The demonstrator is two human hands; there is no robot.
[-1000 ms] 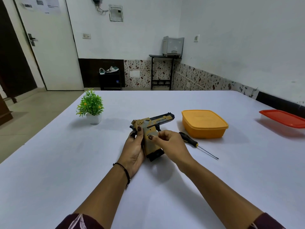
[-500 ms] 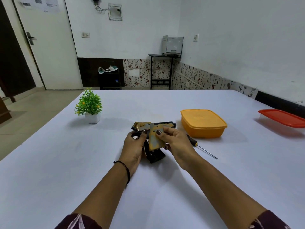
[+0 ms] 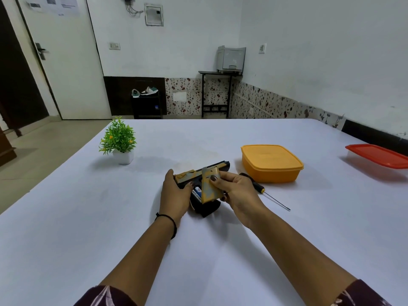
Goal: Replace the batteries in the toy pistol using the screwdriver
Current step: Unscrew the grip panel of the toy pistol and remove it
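Batteries (image 3: 197,192) show in the open grip of the toy pistol (image 3: 217,166), lying on the table (image 3: 110,239) between my hands, grip at the near end. My left hand (image 3: 176,195) clasps its rear; my right hand (image 3: 239,192) pinches the loose cover (image 3: 209,188), tilted up just right of them. They seem to run along the grip, nearest my left thumb.

One wide-angle view from the person's head faces forward and down over the white table (image 3: 92,228), close at the lower edge, with the room corner (image 3: 239,51) upper centre-right.
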